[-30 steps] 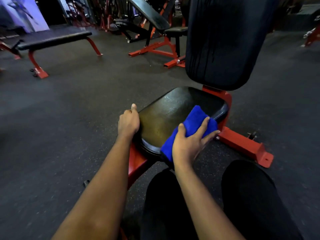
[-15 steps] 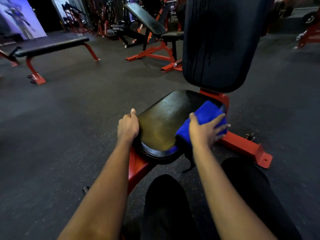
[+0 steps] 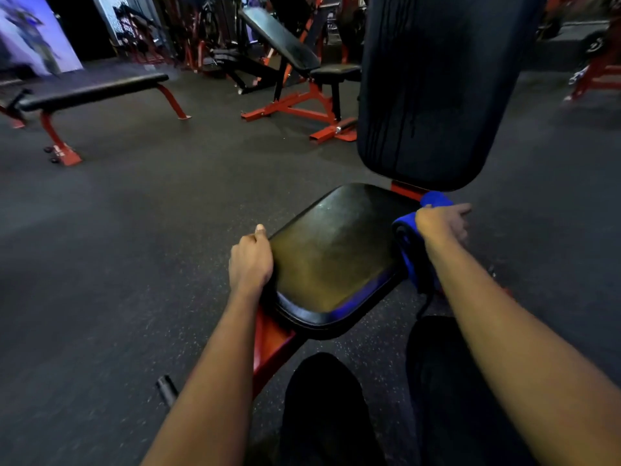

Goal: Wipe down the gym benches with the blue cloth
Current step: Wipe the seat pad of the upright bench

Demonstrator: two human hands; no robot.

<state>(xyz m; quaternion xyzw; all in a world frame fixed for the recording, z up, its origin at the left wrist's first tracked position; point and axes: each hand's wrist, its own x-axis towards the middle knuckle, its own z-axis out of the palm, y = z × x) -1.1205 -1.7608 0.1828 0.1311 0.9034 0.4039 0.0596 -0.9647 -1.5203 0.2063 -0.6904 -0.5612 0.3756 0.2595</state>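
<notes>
Blue cloth (image 3: 408, 243) under right hand (image 3: 442, 223) at seat's (image 3: 329, 257) right edge

Dark speckled floor (image 3: 134, 247), purple-lit panel (image 3: 30, 31) far left, red racks (image 3: 141, 42) beyond.

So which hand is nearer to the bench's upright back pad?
Right. The right hand, holding the blue cloth, is just below the back pad; the left hand grips the seat at its left edge, farther off.

Dim gym light, soft motion blur, wide-angle edge bending
</notes>
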